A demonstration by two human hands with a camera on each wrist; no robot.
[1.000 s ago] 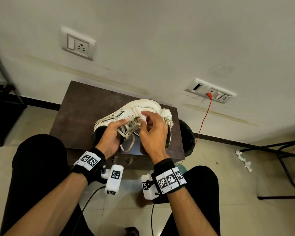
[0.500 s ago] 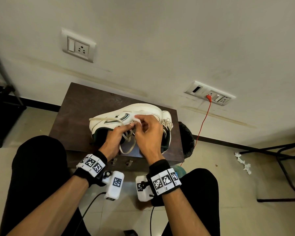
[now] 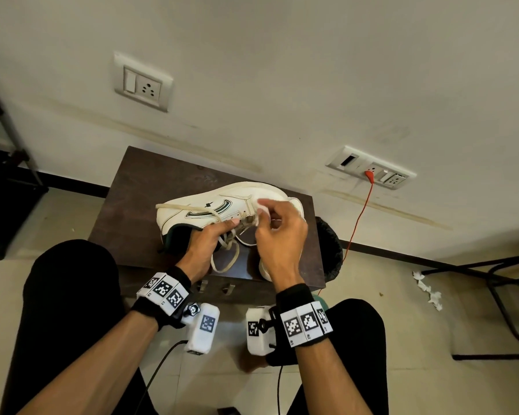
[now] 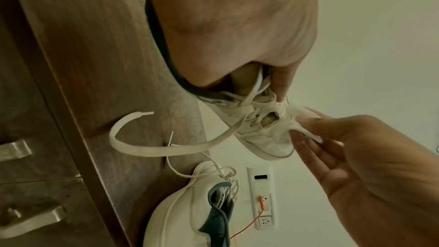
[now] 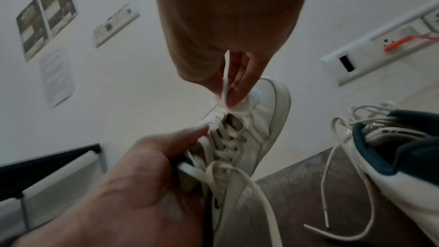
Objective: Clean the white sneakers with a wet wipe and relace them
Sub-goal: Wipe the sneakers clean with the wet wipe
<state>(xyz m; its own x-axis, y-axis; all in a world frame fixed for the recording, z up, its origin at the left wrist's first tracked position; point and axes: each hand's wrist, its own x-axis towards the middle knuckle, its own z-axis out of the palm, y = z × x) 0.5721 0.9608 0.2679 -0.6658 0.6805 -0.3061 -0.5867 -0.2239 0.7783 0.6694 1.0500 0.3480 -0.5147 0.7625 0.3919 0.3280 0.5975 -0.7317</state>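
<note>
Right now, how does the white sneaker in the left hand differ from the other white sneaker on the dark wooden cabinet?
The held white sneaker is gripped at its collar by the left hand and raised off the cabinet; the second white sneaker lies untouched on the dark wooden cabinet. The right hand presses a white wet wipe on the held one only. Both are white with dark collar linings and loose laces.

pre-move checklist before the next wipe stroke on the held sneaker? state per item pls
1. Left hand grips held sneaker at its collar: ok.
2. Wet wipe pinched in right hand fingers: ok.
3. Wipe touching the toe end near the lowest eyelets: ok.
4. Loose lace clear of the wipe, trailing onto the cabinet top: ok.
5. Second sneaker stable on the cabinet, out of the way: ok.
6. Wipe still wet enough: cannot tell.
</note>
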